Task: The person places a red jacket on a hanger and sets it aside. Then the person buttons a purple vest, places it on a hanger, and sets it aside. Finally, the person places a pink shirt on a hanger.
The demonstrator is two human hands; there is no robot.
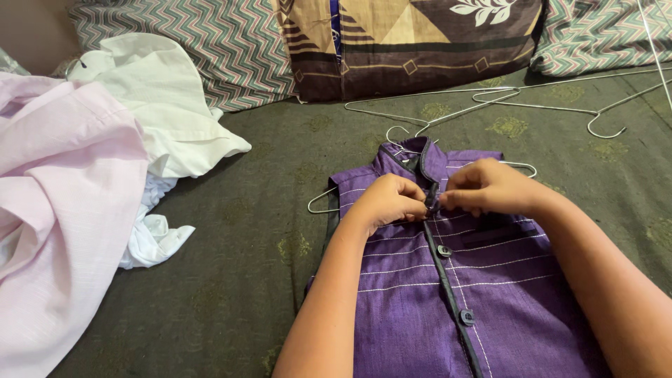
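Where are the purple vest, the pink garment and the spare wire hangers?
purple vest (504, 301): head view, right front panel.
pink garment (63, 210): head view, middle of the folds.
spare wire hangers (490, 98): head view, crossing wires near the pillow.

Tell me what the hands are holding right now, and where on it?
Both the left hand and right hand pinch the purple vest at its dark front placket just below the collar, fingertips meeting at the top button spot. The button itself is hidden.
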